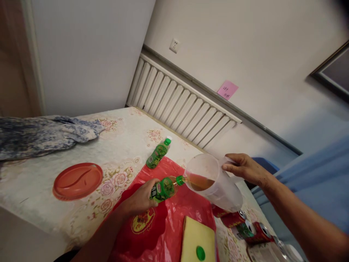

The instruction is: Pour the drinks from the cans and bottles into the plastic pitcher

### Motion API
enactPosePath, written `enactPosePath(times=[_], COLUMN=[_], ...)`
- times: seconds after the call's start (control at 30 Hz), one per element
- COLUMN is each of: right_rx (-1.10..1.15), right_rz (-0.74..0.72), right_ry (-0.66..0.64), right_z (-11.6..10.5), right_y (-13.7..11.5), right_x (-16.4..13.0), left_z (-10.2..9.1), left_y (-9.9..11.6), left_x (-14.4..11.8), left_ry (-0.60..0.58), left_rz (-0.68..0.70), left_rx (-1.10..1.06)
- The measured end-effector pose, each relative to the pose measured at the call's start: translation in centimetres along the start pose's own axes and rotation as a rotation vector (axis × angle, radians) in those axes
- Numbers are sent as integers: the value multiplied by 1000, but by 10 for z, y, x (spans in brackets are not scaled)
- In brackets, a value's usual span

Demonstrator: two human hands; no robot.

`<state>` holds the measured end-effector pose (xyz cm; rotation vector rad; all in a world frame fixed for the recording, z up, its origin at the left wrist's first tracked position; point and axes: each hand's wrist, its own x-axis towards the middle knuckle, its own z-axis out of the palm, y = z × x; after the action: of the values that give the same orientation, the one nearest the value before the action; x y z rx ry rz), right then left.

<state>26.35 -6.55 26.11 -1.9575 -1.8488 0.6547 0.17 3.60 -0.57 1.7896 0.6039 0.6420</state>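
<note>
My left hand point(144, 196) is wrapped around a green-labelled drink bottle point(165, 189), which leans over with its uncapped mouth at the rim of a plastic pitcher point(226, 193). My right hand point(245, 166) grips that translucent pitcher by its handle and keeps it tilted towards the bottle. Brown liquid point(201, 182) lies inside, close to the pitcher's lip. Which way the liquid runs, I cannot tell. Below the two vessels is a red plastic sheet point(188, 207). A loose green cap point(200, 253) rests on a yellow notebook-like pad point(197, 234).
A second green bottle point(158, 153), white-capped, is behind my left hand. At left are a red lid point(78, 181) and a blue-patterned cloth point(49, 134). Several drink cans point(257, 233) crowd the right side. A radiator point(180, 102) borders the flowered tablecloth point(120, 123).
</note>
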Motion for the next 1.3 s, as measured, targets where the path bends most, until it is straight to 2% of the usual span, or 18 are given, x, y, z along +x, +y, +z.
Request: enactPosePath(times=[0.17, 0.33, 0.47, 0.73, 0.97, 1.17, 1.3], right_rx=[239, 538, 727, 893, 932, 849, 542], right_rz=[38, 50, 30, -16, 27, 133, 304], right_ry=[83, 289, 456, 697, 795, 775, 710], right_z=[12, 34, 63, 133, 175, 176, 178], right_y=[37, 81, 99, 127, 153, 158, 168], right_x=[-2, 1, 3, 11, 8, -22, -53], left_z=[-1, -2, -2, -3, -1, 1, 0], left_y=[-4, -5, -4, -7, -9, -6, -1], left_x=[0, 0, 0, 2, 3, 3, 3], left_ry=[25, 60, 98, 101, 84, 60, 54], left_rz=[37, 32, 17, 21, 13, -7, 11], left_rx=[-24, -71, -118, -205, -188, -205, -184])
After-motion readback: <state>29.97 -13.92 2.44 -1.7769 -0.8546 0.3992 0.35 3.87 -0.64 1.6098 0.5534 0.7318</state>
